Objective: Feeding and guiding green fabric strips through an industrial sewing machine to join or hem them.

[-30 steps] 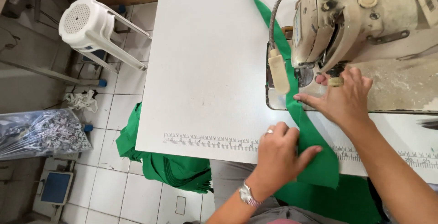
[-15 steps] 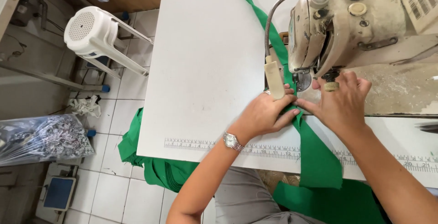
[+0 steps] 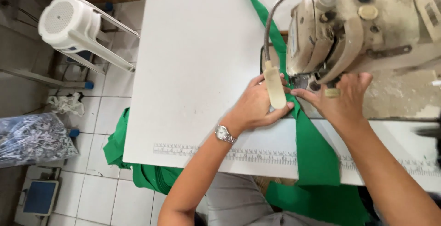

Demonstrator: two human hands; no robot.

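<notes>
Both hands press the green cloth (image 3: 308, 138) flat just in front of the sewing machine (image 3: 349, 28): left hand (image 3: 257, 104) and right hand (image 3: 342, 97) with fingers spread on it, gripping nothing. Fingertips so near the needle risk a prick. A second ago, the left hand lay farther from the machine.

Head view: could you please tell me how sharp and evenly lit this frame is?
Head view: daylight is soft and even, and the white table is bright without glare; the left hand and green fabric look sharp; a dark object at the right edge is blurred; the edges bow from wide-angle distortion.
</notes>
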